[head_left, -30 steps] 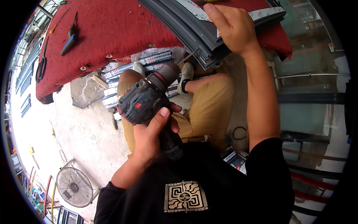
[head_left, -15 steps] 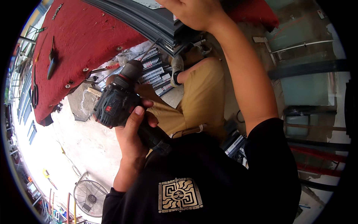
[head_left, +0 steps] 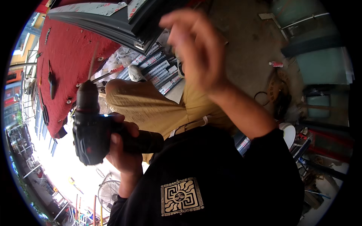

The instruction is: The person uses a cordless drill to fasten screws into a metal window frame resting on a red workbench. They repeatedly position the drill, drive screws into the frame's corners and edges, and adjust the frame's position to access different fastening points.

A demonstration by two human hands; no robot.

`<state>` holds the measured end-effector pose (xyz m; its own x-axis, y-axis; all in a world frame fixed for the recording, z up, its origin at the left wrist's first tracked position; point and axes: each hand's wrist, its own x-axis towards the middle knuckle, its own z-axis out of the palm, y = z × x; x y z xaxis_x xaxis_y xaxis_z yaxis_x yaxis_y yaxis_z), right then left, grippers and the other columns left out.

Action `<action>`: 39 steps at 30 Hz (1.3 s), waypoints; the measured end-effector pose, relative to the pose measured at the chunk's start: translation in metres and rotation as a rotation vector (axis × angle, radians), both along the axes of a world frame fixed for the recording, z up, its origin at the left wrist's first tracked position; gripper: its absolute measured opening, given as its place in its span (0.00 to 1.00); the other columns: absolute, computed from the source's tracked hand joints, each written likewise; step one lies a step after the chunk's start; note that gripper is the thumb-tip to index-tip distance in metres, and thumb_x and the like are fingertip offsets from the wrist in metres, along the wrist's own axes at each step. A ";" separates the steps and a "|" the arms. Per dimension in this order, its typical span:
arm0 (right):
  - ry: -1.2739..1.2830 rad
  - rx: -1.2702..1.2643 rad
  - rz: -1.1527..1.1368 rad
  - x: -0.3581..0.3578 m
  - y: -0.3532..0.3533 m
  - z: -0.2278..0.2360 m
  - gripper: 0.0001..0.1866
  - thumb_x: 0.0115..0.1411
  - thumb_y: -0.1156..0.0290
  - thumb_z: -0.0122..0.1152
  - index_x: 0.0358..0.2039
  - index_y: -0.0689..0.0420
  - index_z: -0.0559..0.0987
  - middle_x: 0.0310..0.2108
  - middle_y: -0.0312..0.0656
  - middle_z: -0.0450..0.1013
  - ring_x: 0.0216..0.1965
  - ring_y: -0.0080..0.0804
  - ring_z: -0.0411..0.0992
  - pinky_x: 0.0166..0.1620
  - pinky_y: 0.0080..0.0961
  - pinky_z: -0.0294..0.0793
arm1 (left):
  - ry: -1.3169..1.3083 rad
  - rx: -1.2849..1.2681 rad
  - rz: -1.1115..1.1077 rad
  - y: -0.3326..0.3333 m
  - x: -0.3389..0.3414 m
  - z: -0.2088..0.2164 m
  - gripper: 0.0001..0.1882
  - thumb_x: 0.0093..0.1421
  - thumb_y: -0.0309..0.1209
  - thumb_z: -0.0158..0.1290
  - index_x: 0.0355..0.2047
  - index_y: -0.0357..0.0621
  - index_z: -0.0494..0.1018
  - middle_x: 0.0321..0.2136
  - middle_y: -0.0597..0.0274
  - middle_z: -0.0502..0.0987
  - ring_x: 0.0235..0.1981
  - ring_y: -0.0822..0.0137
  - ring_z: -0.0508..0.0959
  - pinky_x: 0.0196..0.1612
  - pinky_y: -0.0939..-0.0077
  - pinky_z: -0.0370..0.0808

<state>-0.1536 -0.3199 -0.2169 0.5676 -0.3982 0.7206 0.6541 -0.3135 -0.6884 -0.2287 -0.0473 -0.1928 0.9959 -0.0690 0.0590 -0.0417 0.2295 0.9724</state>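
My left hand [head_left: 124, 152] is wrapped round the grip of a black cordless drill [head_left: 90, 128]. A long thin bit [head_left: 93, 62] points up from its chuck, over the edge of a red-covered workbench [head_left: 71, 52]. My right hand [head_left: 200, 52] is raised in the air, blurred by motion, with fingers loosely bent and apart and nothing seen in them. Just left of it is the corner of a dark grey metal frame [head_left: 128, 28], partly covered in printed protective film. The frame lies on the bench and juts past its edge.
A dark-handled tool [head_left: 51, 81] lies on the bench. Below the frame, labelled profiles [head_left: 160, 71] are stacked on the floor by my shoes. Glass panes [head_left: 320, 67] lie at the right, near a red-and-white can [head_left: 276, 64]. A fan [head_left: 109, 194] stands at lower left.
My right hand has come off the frame and moved down toward me. The drill has swung left and lower, its bit now pointing more upward. My view has shifted, and a leg has moved left.
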 end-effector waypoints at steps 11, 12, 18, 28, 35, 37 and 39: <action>0.152 -0.088 0.457 -0.095 0.080 -0.019 0.46 0.60 0.66 0.72 0.77 0.56 0.63 0.59 0.52 0.72 0.60 0.52 0.73 0.59 0.45 0.77 | -0.174 0.185 -0.185 -0.016 -0.004 0.015 0.41 0.69 0.44 0.62 0.74 0.37 0.60 0.66 0.49 0.70 0.67 0.50 0.71 0.70 0.54 0.67; 0.138 -0.084 0.426 -0.094 0.079 -0.019 0.46 0.59 0.68 0.72 0.76 0.57 0.63 0.58 0.54 0.73 0.58 0.54 0.74 0.58 0.45 0.78 | -0.213 0.220 -0.219 -0.023 -0.001 0.020 0.40 0.68 0.44 0.62 0.73 0.36 0.61 0.66 0.47 0.71 0.68 0.49 0.71 0.70 0.52 0.67; 0.250 0.299 0.535 -0.100 0.053 -0.030 0.47 0.59 0.62 0.76 0.75 0.57 0.63 0.61 0.49 0.73 0.61 0.44 0.75 0.61 0.39 0.79 | -0.637 0.696 -0.616 -0.050 0.032 0.040 0.38 0.66 0.41 0.63 0.70 0.33 0.67 0.65 0.39 0.73 0.71 0.41 0.68 0.72 0.43 0.62; 0.385 0.368 0.463 -0.121 -0.031 -0.078 0.38 0.59 0.68 0.78 0.67 0.61 0.71 0.54 0.47 0.79 0.53 0.37 0.79 0.56 0.34 0.82 | -0.739 0.830 -0.262 -0.051 0.148 0.105 0.25 0.81 0.32 0.40 0.70 0.24 0.65 0.66 0.35 0.73 0.70 0.46 0.72 0.73 0.45 0.68; 0.367 0.325 0.487 -0.125 -0.036 -0.082 0.32 0.59 0.72 0.78 0.62 0.63 0.77 0.49 0.45 0.82 0.48 0.31 0.82 0.53 0.31 0.84 | -0.771 1.108 -0.196 -0.103 0.212 0.120 0.24 0.80 0.34 0.44 0.66 0.25 0.71 0.63 0.42 0.76 0.67 0.52 0.75 0.73 0.53 0.69; 0.364 0.331 0.507 -0.120 -0.032 -0.083 0.30 0.59 0.73 0.78 0.60 0.64 0.78 0.48 0.45 0.83 0.46 0.30 0.83 0.52 0.30 0.84 | -0.828 1.147 -0.234 -0.105 0.240 0.118 0.24 0.80 0.35 0.44 0.65 0.27 0.73 0.62 0.45 0.78 0.66 0.53 0.77 0.73 0.55 0.69; 0.376 0.389 0.532 -0.119 -0.030 -0.083 0.28 0.58 0.73 0.79 0.59 0.64 0.80 0.45 0.44 0.84 0.44 0.28 0.83 0.50 0.29 0.84 | -0.797 1.185 -0.173 -0.123 0.250 0.110 0.23 0.80 0.36 0.44 0.62 0.33 0.79 0.59 0.52 0.82 0.63 0.59 0.79 0.71 0.63 0.69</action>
